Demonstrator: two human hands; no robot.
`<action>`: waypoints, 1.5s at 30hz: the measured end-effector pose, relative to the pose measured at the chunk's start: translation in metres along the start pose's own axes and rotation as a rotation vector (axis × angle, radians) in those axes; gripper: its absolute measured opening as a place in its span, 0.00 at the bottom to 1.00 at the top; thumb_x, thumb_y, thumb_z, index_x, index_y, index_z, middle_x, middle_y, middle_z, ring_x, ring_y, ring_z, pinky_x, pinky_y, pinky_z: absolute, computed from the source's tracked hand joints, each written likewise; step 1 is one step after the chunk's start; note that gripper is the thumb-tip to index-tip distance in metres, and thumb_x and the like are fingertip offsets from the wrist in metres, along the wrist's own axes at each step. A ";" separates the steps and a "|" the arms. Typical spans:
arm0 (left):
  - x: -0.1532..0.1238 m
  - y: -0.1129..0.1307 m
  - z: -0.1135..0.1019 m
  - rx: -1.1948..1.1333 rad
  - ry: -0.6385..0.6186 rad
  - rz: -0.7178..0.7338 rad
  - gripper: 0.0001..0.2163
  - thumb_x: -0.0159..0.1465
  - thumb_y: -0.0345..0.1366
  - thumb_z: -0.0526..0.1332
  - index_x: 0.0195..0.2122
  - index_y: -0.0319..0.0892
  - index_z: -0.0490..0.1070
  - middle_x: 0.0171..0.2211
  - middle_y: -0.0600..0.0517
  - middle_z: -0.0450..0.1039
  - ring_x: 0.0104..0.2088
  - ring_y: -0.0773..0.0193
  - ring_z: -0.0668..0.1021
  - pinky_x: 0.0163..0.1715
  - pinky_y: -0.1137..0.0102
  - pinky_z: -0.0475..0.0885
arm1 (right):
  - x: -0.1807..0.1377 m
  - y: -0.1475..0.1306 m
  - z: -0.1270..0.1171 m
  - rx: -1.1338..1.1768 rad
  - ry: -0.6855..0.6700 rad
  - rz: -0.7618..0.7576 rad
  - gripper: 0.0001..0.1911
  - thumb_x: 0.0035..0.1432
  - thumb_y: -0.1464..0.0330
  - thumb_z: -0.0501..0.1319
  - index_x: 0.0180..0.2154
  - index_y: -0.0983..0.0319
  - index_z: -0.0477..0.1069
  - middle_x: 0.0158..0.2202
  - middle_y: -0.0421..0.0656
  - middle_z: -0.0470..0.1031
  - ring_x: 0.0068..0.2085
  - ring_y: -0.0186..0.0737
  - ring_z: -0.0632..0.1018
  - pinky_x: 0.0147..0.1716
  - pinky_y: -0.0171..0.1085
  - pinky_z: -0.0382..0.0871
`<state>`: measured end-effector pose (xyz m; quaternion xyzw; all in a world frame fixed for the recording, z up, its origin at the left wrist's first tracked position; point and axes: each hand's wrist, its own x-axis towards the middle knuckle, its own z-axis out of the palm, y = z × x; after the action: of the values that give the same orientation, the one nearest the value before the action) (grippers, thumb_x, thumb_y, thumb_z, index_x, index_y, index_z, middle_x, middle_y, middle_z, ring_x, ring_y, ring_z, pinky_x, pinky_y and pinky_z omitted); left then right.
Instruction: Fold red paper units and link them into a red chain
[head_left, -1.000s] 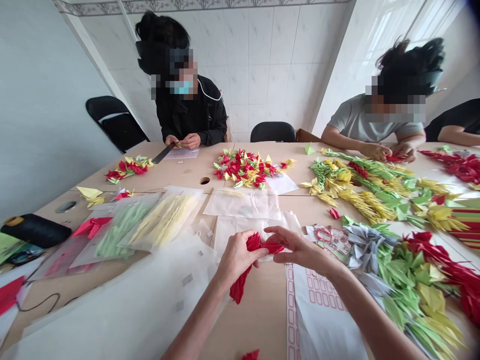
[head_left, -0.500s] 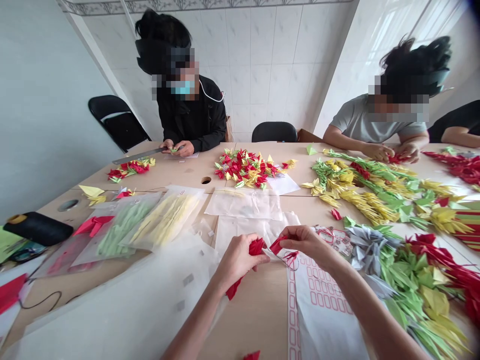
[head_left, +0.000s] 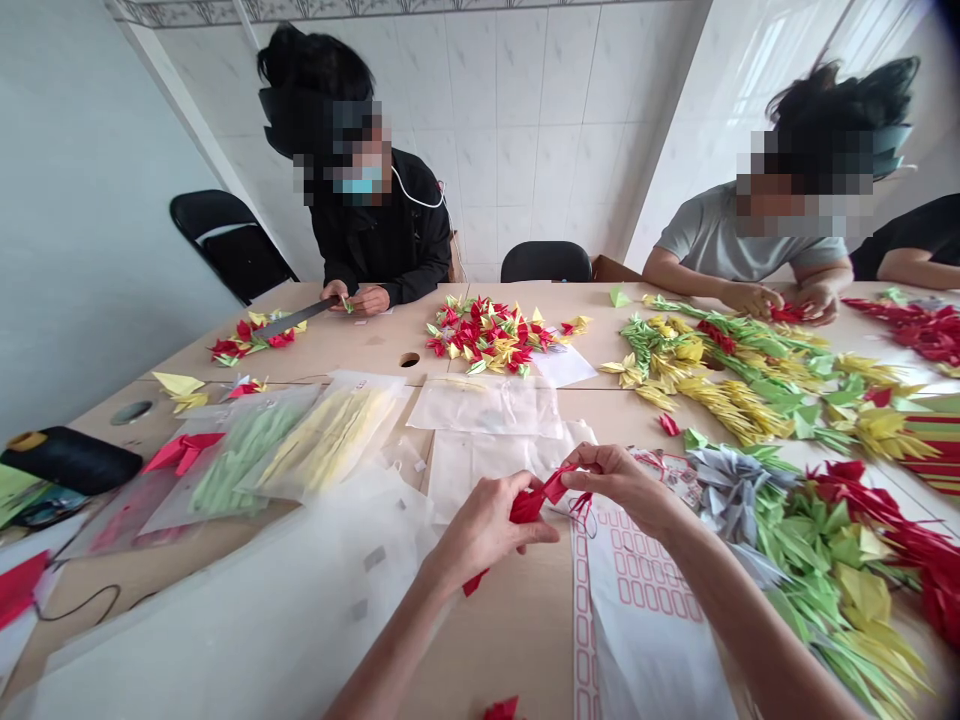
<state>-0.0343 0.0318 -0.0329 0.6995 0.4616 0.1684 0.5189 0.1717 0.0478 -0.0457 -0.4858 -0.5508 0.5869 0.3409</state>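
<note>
My left hand (head_left: 501, 522) is wrapped round a bundle of folded red paper pieces (head_left: 527, 504), whose lower end pokes out beneath the palm. Fingers and thumb of my right hand (head_left: 611, 472) pinch a single red folded paper piece (head_left: 556, 487), which meets the upper end of the bundle. Dark thread and a red tassel-like bit (head_left: 582, 506) hang below the right fingers. Under the hands lies a white sheet printed with red rounded boxes (head_left: 649, 570). Another red paper piece (head_left: 501, 709) rests at the table's near edge.
Bags of paper strips (head_left: 322, 440) and a black thread cone (head_left: 71, 460) lie left. Heaps of folded paper (head_left: 817, 540) cover the right. A mixed pile (head_left: 487, 335) sits mid-table. Across the table, one person holds a long dark blade (head_left: 300, 316); another handles red paper.
My left hand has moved slightly right with the bundle, closing the gap to the red piece in my right hand. The person at far left has shifted the blade a little.
</note>
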 end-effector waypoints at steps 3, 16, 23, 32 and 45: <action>-0.001 0.001 -0.004 -0.123 -0.061 0.019 0.20 0.56 0.43 0.62 0.48 0.44 0.63 0.30 0.54 0.73 0.26 0.65 0.76 0.29 0.71 0.68 | -0.001 -0.002 -0.003 0.006 -0.005 -0.006 0.13 0.48 0.59 0.65 0.29 0.64 0.73 0.28 0.41 0.75 0.30 0.36 0.71 0.32 0.35 0.61; -0.004 0.011 -0.014 -0.312 -0.172 -0.024 0.12 0.62 0.39 0.57 0.47 0.44 0.65 0.24 0.53 0.71 0.25 0.67 0.74 0.22 0.76 0.61 | -0.005 -0.008 -0.015 -0.031 0.014 0.010 0.18 0.50 0.55 0.62 0.30 0.65 0.73 0.30 0.43 0.76 0.31 0.37 0.72 0.32 0.35 0.63; -0.003 0.004 -0.013 -0.354 -0.167 -0.051 0.10 0.61 0.42 0.58 0.39 0.42 0.68 0.22 0.52 0.72 0.19 0.70 0.69 0.19 0.76 0.57 | -0.004 -0.009 -0.015 -0.037 0.018 0.002 0.17 0.49 0.55 0.63 0.28 0.64 0.74 0.26 0.41 0.74 0.28 0.34 0.69 0.29 0.34 0.61; -0.003 0.006 -0.015 -0.430 -0.226 -0.016 0.09 0.60 0.41 0.60 0.35 0.40 0.70 0.23 0.50 0.74 0.20 0.70 0.70 0.20 0.76 0.58 | -0.003 -0.007 -0.011 -0.098 0.117 -0.008 0.16 0.44 0.55 0.66 0.26 0.63 0.76 0.26 0.40 0.72 0.29 0.34 0.68 0.28 0.34 0.59; -0.002 0.010 -0.015 -0.442 -0.182 0.022 0.09 0.60 0.40 0.61 0.32 0.39 0.70 0.26 0.51 0.72 0.22 0.70 0.73 0.20 0.77 0.58 | -0.004 -0.009 -0.012 -0.195 0.097 -0.012 0.14 0.46 0.57 0.65 0.27 0.62 0.76 0.29 0.41 0.69 0.29 0.35 0.68 0.24 0.34 0.60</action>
<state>-0.0411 0.0377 -0.0175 0.5862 0.3574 0.2071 0.6969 0.1828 0.0489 -0.0350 -0.5411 -0.5912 0.5043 0.3216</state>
